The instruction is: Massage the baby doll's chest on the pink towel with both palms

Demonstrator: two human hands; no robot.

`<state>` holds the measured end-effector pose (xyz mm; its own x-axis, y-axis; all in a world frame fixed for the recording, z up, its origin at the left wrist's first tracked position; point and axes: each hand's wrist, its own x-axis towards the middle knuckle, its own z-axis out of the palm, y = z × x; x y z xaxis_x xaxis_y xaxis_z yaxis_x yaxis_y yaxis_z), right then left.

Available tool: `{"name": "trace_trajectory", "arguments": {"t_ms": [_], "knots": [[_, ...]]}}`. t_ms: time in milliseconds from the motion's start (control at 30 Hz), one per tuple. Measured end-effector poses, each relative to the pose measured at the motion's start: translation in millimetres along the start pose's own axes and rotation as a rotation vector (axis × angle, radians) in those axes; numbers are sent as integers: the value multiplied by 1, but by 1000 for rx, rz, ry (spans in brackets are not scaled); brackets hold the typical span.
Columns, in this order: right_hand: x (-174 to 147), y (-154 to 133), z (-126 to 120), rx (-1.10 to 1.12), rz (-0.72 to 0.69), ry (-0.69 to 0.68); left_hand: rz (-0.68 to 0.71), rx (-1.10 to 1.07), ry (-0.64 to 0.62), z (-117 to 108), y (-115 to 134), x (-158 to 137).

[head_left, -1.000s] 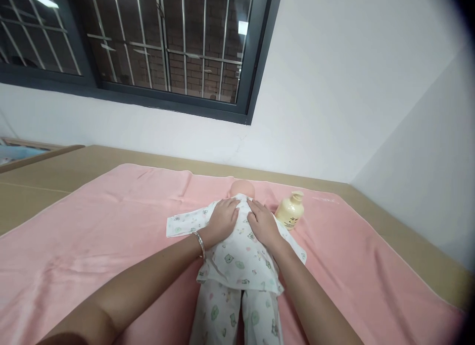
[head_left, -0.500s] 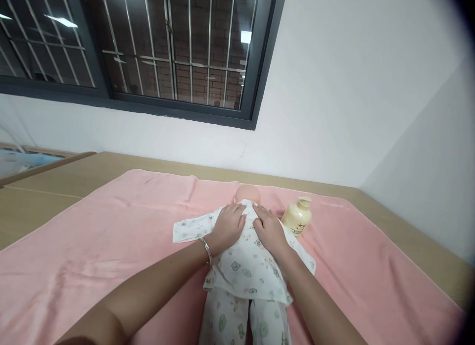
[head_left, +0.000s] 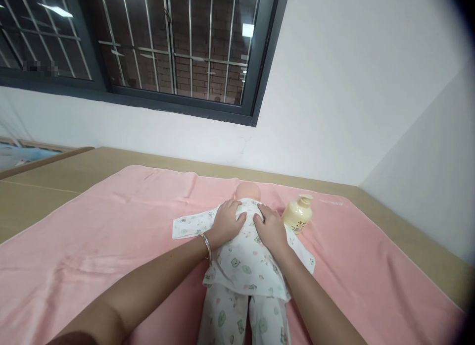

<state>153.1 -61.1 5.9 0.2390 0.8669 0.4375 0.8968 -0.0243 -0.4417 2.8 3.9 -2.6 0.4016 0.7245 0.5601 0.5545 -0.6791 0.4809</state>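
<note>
A baby doll [head_left: 248, 190] lies stretched out with only the smooth, bald part of its head showing, no face. It wears a white printed top [head_left: 247, 266] and matching trousers [head_left: 222, 313]. My left hand [head_left: 228, 221] rests open on the upper left of the doll's torso, fingers toward the shoulder. On the other side, my right hand [head_left: 272, 228] lies open over the upper right of the torso, thumb pointing inward. A strip of printed cloth shows between the two thumbs. Both doll sleeves spread outward, and no doll hands are visible.
A pink blanket [head_left: 111, 226] lies under the doll on a wooden surface [head_left: 122, 157]. A cream pump bottle [head_left: 298, 215] stands on the blanket close to my right hand. Behind are a white wall [head_left: 319, 87] and a dark-framed barred window [head_left: 256, 82].
My hands have slid slightly outward from the middle of the doll's upper torso, the right one more clearly. The doll and bottle stay in place, while the camera view has shifted slightly.
</note>
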Motion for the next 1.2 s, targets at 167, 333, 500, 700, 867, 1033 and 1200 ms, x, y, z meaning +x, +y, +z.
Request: {"name": "trace_trajectory", "arguments": {"t_ms": [167, 333, 500, 700, 867, 1033, 1200], "knots": [[5, 0, -6, 8, -3, -88, -16, -49, -55, 0, -3, 1], [-4, -21, -13, 27, -116, 26, -26, -191, 41, 3, -9, -6], [-13, -34, -4, -22, -196, -142, -33, -308, 152, 7, -13, -11], [-15, -36, -7, 13, -150, -61, -33, -307, 153, 7, -12, -12], [-15, -35, -4, -17, -182, -161, -32, -307, 155, 6, -10, -11], [-11, -33, -16, -1, -207, -175, -39, -314, 143, 6, -10, -12], [-10, -32, -10, -22, -236, -185, -93, -342, 143, 6, -10, -13]]}}
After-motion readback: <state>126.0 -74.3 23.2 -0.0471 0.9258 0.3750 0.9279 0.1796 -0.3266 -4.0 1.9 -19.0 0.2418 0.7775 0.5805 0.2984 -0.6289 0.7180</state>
